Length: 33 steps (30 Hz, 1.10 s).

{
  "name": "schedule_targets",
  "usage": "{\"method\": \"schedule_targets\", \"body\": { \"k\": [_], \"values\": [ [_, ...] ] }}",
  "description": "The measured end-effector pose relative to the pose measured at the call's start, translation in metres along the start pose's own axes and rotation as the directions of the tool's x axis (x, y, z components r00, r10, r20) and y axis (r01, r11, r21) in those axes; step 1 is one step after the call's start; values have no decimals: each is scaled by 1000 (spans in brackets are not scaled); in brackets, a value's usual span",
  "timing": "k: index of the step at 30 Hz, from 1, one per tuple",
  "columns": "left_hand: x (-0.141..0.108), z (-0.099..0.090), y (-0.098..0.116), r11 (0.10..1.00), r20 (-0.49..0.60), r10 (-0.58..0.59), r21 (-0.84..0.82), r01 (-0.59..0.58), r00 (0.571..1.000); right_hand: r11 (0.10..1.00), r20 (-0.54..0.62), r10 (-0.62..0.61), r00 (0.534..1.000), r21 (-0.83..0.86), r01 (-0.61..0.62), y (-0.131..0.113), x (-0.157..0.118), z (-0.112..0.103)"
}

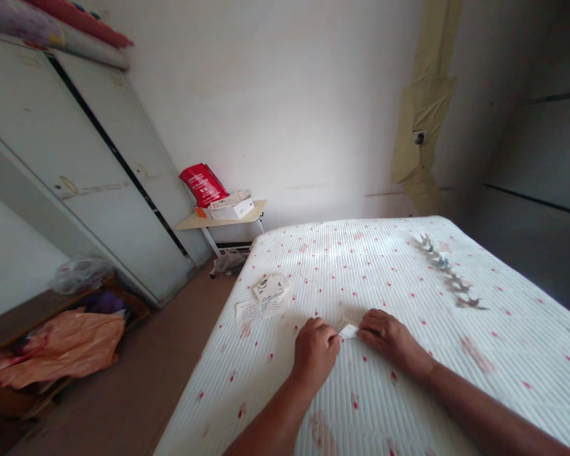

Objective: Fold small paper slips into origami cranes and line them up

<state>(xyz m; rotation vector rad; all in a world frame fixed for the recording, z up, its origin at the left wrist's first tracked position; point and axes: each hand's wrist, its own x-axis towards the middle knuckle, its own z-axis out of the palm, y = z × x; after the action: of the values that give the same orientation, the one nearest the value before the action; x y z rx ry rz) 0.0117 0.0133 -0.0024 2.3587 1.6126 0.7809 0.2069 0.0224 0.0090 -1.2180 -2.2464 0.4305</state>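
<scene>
Between my two hands is a small piece of folded paper [348, 330], pale and pointed, just over the bed. My left hand [316, 347] pinches its left end between thumb and fingers. On its other end, the fingers of my right hand [384, 332] are closed, partly hiding the paper. Pieces of printed paper [270, 290] lie in a loose pile to the left of my hands. Off to the right, several folded paper figures [456, 282] with pointed tips stand in a row on the mattress.
The bed [356, 405] has a white ribbed cover with red dots. Beyond its far left corner, a small table [221, 223] carries a red bag [204, 183] and a white box [237, 208]. A pale wardrobe [99, 139] stands left; an orange plastic bag [71, 345] lies near it.
</scene>
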Motion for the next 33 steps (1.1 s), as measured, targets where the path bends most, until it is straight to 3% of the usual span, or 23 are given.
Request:
{"method": "schedule_targets", "body": {
  "k": [9, 18, 29, 33],
  "values": [
    [3, 1, 3, 990, -19, -82, 111, 84, 996, 962, -64, 120, 991, -239, -132, 2, 8, 17],
    [-1, 4, 4, 974, -26, -76, 211, 80, 997, 905, -36, 219, 975, -366, -217, -5, 14, 13],
    [1, 2, 8, 950, 57, -133, 293, 111, 989, 883, -4, 265, 964, -401, -244, -12, 16, 10],
    [1, 3, 11, 940, 38, -148, 316, 128, 988, 876, 12, 284, 959, -411, -254, -15, 17, 9]
  ]
}}
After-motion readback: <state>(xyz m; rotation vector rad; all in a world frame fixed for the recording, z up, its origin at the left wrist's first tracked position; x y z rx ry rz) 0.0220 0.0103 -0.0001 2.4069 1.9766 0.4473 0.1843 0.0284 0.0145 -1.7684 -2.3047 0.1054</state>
